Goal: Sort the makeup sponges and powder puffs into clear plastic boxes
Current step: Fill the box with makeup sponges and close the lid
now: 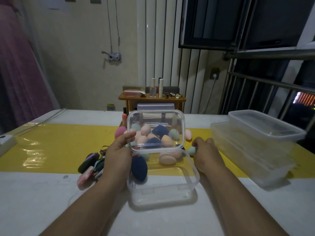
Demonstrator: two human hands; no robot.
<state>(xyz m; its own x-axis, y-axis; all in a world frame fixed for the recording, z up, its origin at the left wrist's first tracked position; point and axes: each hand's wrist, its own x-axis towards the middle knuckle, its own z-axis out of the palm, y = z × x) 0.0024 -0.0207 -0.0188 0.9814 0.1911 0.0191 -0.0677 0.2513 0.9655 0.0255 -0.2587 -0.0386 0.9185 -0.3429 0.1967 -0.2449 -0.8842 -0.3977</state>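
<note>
Beside the box, left hand (pixel 119 155): grips the left edge of a clear rectangular plastic lid (pixel 158 121), thumb over the rim, holding it tilted up at the box's far side.
Right hand (pixel 207 153): fingers curled round a mint-green egg-shaped makeup sponge (pixel 192 150), low on the table just right of the box.
Clear rectangular plastic box (pixel 163 189): open, straight ahead on the white part of the table (pixel 59 142). Inside lie a navy egg-shaped sponge (pixel 139 167) against the left wall and a peach rounded sponge (pixel 167 157) at the far side.
Loose sponge heap (pixel 145 130): peach, navy, mint and orange pieces seen through the lid, lying on the yellow strip behind the box; a pink sponge (pixel 120 132) lies just left of the lid.
Flat powder puffs (pixel 89 165): dark green, purple and pink, piled left of the left hand, none boxed.
Stacked clear containers (pixel 255 150): at the right edge, apparently empty.
Progress: early, by my reading. Only a couple of sponges are in; most of the heap and every puff remain.
</note>
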